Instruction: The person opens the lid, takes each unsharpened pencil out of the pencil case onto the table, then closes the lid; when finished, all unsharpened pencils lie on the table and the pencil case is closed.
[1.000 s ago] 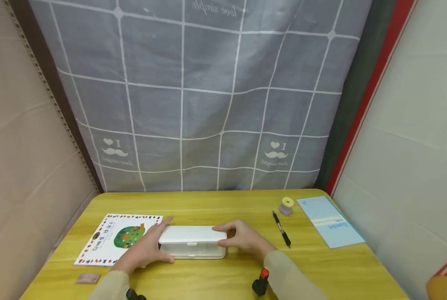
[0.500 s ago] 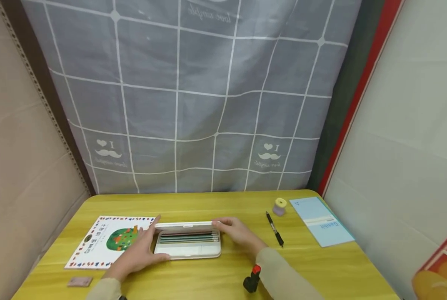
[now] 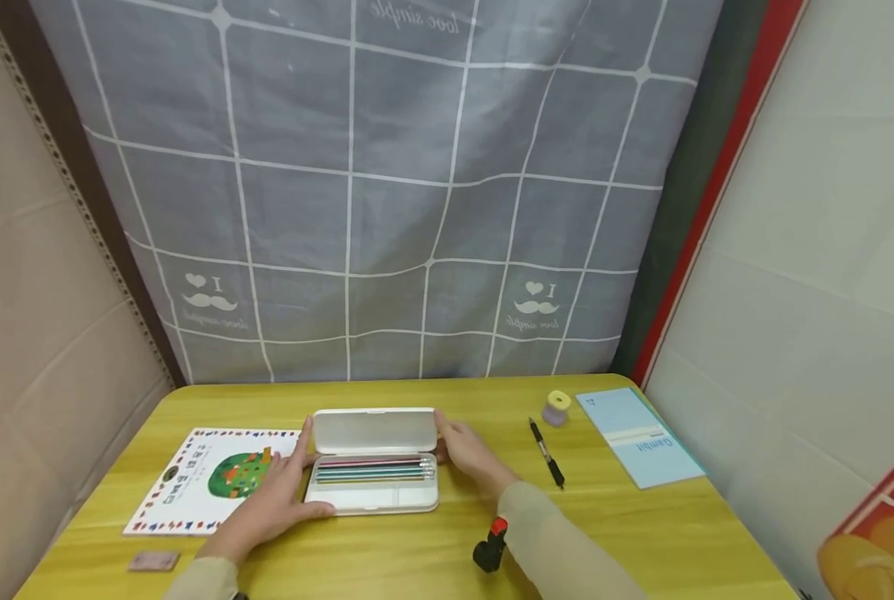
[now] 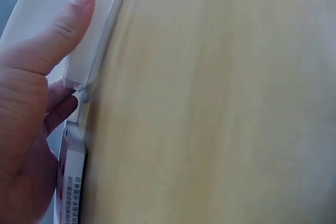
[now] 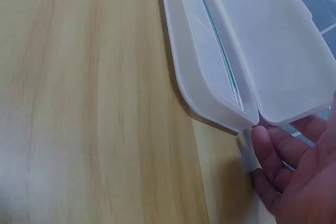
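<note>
A white pencil case (image 3: 372, 498) lies on the yellow table with its lid (image 3: 375, 431) tilted back. Several pencils (image 3: 372, 471) lie side by side inside it. My left hand (image 3: 270, 500) holds the case's left end, its thumb at the front corner and its fingers towards the back. In the left wrist view that thumb (image 4: 65, 30) lies across the case's edge. My right hand (image 3: 471, 454) holds the lid at its right end. In the right wrist view its curled fingers (image 5: 283, 150) are by the hinge corner and behind the lid; the thumb is mostly out of view.
A white picture booklet (image 3: 184, 483) lies left, partly under my left hand, with a small pinkish block (image 3: 153, 561) in front. To the right are a black pen (image 3: 547, 454), a yellow-topped lilac container (image 3: 556, 408) and a light blue notebook (image 3: 639, 437). A grey curtain (image 3: 387, 208) hangs behind.
The pencil case's lid has swung up and back, and the pencils have come into view. My right hand has moved back with the lid; my left hand has stayed at the left end.
</note>
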A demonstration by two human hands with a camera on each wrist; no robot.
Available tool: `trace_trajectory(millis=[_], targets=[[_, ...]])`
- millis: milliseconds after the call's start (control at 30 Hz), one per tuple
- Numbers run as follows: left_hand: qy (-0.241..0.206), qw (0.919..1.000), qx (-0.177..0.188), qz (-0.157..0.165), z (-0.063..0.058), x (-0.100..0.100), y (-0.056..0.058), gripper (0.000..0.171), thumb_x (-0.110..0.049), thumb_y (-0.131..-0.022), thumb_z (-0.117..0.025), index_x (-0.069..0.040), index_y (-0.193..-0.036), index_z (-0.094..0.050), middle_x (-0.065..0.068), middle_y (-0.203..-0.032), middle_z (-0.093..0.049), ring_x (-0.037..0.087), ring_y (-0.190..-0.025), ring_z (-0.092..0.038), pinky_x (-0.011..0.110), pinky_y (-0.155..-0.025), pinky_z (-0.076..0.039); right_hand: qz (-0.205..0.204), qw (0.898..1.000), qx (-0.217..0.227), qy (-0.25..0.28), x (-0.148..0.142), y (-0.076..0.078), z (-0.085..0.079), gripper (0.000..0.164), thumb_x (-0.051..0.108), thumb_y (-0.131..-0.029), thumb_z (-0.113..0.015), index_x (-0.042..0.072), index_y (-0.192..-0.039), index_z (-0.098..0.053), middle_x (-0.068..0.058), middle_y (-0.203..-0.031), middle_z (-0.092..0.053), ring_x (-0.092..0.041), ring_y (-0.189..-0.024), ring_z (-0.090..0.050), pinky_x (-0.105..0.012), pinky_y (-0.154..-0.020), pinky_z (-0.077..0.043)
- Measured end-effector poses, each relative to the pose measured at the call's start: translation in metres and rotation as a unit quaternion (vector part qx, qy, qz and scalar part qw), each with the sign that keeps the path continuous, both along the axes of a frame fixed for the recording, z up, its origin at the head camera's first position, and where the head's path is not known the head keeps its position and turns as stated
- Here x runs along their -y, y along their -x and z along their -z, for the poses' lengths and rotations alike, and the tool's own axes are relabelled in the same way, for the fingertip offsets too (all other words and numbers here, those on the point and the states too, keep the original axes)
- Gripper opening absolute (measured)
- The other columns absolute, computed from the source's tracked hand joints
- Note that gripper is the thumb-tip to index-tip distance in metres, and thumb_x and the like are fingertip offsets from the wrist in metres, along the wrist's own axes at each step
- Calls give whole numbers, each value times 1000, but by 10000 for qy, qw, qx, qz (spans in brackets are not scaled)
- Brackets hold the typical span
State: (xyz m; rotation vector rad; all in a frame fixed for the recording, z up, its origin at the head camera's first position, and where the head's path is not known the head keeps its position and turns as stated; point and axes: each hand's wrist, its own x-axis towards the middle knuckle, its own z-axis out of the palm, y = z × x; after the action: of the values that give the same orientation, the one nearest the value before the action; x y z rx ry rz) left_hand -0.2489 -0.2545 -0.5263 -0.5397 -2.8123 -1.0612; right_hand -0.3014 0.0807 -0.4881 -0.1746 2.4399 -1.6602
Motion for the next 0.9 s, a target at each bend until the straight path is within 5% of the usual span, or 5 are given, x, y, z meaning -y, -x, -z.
trace_trajectory(millis=[267,467,600,733,900], targets=[[350,9987,334,134,-12,-2,0,135,-54,-79,-87,-3,-167,1,22,-157,-47,56,-147,-29,76,-119,-2,309,9994,-84,-151,4,6,13,45,32,-113,-46,-2,-98,-72,-7,-81,-71,-12,-52,-53,-23,-50,-45],[551,9969,532,176,-20,-3,0,133,-55,-79,-86,1,-166,-1,26,-163,-36,57,-144,-29,76,-117,-15,459,9980,-303,-322,2,8,17,35,29,-110,-55,3,-95,-74,-7,-75,-68,-13,-54,-54,-22,-49,-42],[659,9963,535,121,-21,-3,1,134,-58,-78,-85,1,-166,-4,24,-163,-38,51,-139,-35,74,-116,-23,725,9885,-1286,-337,-3,7,16,15,22,-101,-72,8,-98,-77,-4,-83,-70,-13,-68,-58,-24,-59,-48],[740,9958,526,66,-21,-3,2,135,-61,-76,-85,-1,-167,-4,21,-162,-40,48,-137,-38,74,-116,-24,82,9735,-2171,-709,-9,2,9,7,17,-93,-81,13,-99,-83,2,-97,-77,-11,-68,-58,-23,-61,-50],[759,9955,561,20,-19,-2,3,136,-63,-75,-85,-3,-167,-4,22,-163,-38,47,-137,-38,74,-116,-22,-874,9686,-1932,-1298,-7,-3,3,11,18,-91,-83,16,-102,-85,5,-101,-80,-7,-61,-54,-22,-56,-45]])
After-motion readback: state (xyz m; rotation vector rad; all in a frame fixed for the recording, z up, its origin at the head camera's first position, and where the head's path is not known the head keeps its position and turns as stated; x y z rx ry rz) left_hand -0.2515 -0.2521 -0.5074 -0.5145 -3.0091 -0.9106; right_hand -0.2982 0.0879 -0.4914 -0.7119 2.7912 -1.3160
